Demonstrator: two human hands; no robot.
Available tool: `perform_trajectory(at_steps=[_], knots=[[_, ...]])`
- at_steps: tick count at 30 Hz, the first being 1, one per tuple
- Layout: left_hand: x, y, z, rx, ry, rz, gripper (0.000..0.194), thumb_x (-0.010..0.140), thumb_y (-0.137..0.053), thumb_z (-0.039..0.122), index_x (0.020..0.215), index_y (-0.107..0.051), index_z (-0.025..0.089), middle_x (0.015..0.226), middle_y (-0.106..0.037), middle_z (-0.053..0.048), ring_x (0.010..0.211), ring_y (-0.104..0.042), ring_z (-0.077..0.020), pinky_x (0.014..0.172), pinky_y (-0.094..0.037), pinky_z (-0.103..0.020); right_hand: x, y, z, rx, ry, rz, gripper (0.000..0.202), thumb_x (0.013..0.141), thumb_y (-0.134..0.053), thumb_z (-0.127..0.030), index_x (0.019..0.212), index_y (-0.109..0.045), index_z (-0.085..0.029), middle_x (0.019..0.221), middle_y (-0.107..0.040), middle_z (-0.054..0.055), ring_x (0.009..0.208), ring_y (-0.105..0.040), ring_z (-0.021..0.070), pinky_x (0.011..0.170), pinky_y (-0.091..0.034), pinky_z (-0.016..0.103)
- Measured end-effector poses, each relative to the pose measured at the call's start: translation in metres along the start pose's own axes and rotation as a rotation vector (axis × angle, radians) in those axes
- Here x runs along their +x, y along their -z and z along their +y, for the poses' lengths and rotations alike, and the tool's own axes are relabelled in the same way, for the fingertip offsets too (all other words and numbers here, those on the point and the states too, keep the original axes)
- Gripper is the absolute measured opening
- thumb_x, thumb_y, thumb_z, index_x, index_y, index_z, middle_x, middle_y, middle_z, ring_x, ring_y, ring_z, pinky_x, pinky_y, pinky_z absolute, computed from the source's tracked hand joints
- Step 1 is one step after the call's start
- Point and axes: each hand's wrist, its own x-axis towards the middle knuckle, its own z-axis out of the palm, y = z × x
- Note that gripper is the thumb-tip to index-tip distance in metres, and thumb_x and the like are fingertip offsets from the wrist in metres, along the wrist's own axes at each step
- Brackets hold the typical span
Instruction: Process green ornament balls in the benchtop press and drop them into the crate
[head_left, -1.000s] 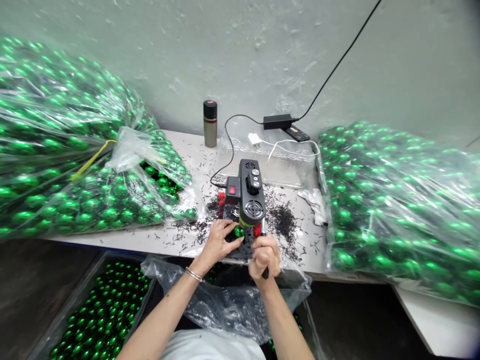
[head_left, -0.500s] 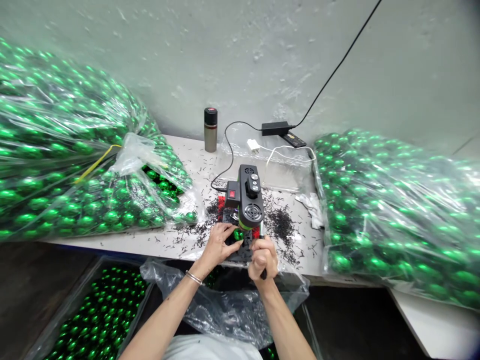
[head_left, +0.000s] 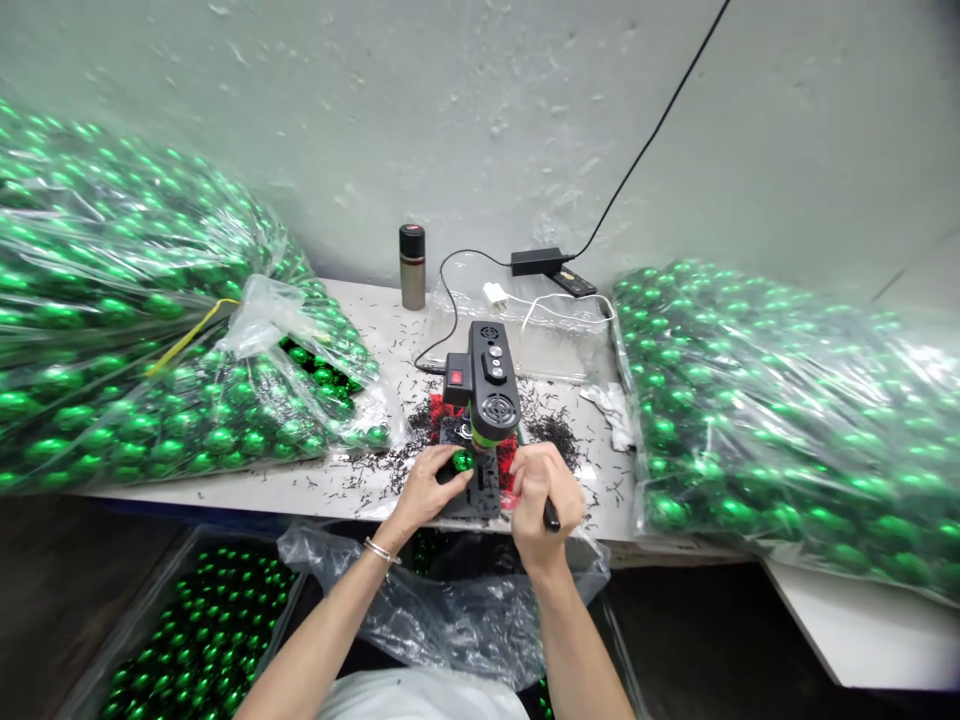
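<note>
A small black bench machine (head_left: 493, 380) with a red switch stands on the white table. My left hand (head_left: 431, 490) pinches a shiny green ball (head_left: 463, 460) at the machine's base, just below and left of its head. Closed round the black-gripped lever (head_left: 552, 515) at the machine's right side is my right hand (head_left: 547, 495). Most of the lever is hidden by its fingers. Red material (head_left: 507, 465) shows beside the machine's base, and small black strips (head_left: 551, 425) are scattered around it.
Clear plastic bags of green balls stand at left (head_left: 150, 300) and right (head_left: 765, 400). Below the table edge are a bin of green balls (head_left: 199, 630) and a clear plastic sheet (head_left: 457, 620). Farther back are a bottle (head_left: 412, 268) and a power adapter (head_left: 538, 262).
My right hand has moved rightward with the lever, whose grip end now points more toward me. The left hand still holds the ball at the machine. The whole view has shifted slightly.
</note>
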Motion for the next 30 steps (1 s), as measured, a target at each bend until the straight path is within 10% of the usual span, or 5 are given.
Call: perform_trajectory(at_steps=[9, 16, 23, 27, 30], knots=[[-0.081, 0.03, 0.039, -0.069, 0.144, -0.225, 0.034, 0.083, -0.062, 0.03, 0.116, -0.067, 0.022, 0.112, -0.07, -0.007, 0.103, -0.065, -0.0216, 0.094, -0.05, -0.033, 0.003, 0.0, -0.004, 0.016, -0.008, 0.019, 0.032, 0.092, -0.042, -0.007, 0.063, -0.043, -0.02, 0.062, -0.048, -0.002, 0.064, -0.053, 0.011, 0.058, -0.039, 0.026], [-0.118, 0.014, 0.006, 0.24, 0.32, -0.514, 0.064, 0.086, -0.064, 0.028, 0.146, -0.042, 0.02, 0.144, -0.05, -0.016, 0.124, -0.056, -0.0299, 0.104, -0.044, -0.043, -0.004, 0.0, 0.003, 0.014, -0.007, 0.032, 0.031, 0.09, -0.045, -0.006, 0.061, -0.044, -0.019, 0.063, -0.051, -0.002, 0.061, -0.053, 0.011, 0.056, -0.037, 0.026], [-0.063, 0.075, 0.044, 0.046, 0.141, -0.484, 0.027, 0.093, -0.056, 0.04, 0.093, -0.074, 0.02, 0.088, -0.075, -0.004, 0.083, -0.069, -0.0192, 0.078, -0.053, -0.028, -0.006, -0.001, 0.004, -0.004, 0.025, 0.038, 0.033, 0.09, -0.044, -0.006, 0.06, -0.043, -0.02, 0.058, -0.048, -0.002, 0.061, -0.053, 0.0125, 0.057, -0.038, 0.028], [-0.005, 0.103, 0.034, 0.267, -0.046, 0.118, 0.024, 0.095, -0.05, 0.029, 0.098, -0.072, 0.019, 0.103, -0.073, -0.01, 0.096, -0.066, -0.0227, 0.088, -0.05, -0.037, -0.006, -0.001, 0.003, 0.006, 0.013, 0.044, 0.032, 0.09, -0.045, -0.008, 0.061, -0.044, -0.021, 0.059, -0.049, -0.001, 0.06, -0.053, 0.0139, 0.056, -0.038, 0.029], [0.031, 0.117, 0.009, 0.487, -0.046, 0.142, 0.021, 0.093, -0.051, 0.022, 0.098, -0.071, 0.019, 0.101, -0.073, -0.011, 0.093, -0.065, -0.0241, 0.088, -0.049, -0.038, -0.006, -0.001, 0.003, 0.007, 0.015, 0.03, 0.032, 0.09, -0.044, -0.008, 0.061, -0.044, -0.021, 0.061, -0.051, -0.001, 0.062, -0.054, 0.014, 0.056, -0.039, 0.029]])
